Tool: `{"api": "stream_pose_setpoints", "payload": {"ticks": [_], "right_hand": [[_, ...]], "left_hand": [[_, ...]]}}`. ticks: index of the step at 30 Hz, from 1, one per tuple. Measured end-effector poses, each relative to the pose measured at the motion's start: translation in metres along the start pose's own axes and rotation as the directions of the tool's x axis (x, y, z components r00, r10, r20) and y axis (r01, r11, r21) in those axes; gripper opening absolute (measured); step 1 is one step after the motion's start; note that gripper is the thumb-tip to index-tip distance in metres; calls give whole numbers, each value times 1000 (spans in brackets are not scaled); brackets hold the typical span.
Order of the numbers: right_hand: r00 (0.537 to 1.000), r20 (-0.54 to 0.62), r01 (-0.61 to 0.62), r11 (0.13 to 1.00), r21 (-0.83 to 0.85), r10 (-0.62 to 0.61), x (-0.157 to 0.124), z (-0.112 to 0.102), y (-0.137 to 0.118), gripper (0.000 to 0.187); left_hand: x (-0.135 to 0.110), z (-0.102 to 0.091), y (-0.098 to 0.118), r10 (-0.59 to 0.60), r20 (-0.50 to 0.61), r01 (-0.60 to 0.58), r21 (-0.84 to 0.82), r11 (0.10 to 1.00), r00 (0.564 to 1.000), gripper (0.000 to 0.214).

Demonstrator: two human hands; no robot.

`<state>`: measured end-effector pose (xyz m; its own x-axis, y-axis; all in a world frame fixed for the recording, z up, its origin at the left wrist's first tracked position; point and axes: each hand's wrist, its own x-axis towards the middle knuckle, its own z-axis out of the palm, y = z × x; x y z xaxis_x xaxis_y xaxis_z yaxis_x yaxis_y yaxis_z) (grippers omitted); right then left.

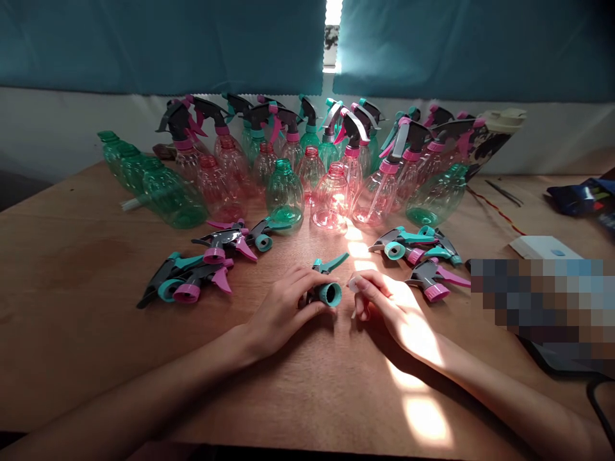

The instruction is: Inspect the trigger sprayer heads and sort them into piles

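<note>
In the head view, the left hand curls closed around a teal-and-grey trigger spray head at lower centre, its teal collar facing right. Just beside it, the right hand has its fingertips pinched on a small whitish piece, too small to name. Loose spray heads lie on the wooden table to either side of the hands, and green and pink plastic bottles crowd the upper middle — many topped with triggers.
</note>
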<state>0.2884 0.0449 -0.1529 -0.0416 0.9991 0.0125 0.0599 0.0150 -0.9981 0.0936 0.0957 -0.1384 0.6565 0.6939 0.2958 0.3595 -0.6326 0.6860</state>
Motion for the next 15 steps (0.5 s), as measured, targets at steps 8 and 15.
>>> {"api": "stream_pose_setpoints", "payload": {"ticks": [8, 15], "right_hand": [[967, 244, 84, 996, -21, -77, -10, -4, -2, 24], [952, 306, 12, 997, -74, 11, -6, -6, 0, 30]], "left_hand": [[-1, 3, 3, -86, 48, 92, -147, 985, 995, 31], [-1, 4, 3, -72, 64, 83, -180, 980, 995, 26]]}}
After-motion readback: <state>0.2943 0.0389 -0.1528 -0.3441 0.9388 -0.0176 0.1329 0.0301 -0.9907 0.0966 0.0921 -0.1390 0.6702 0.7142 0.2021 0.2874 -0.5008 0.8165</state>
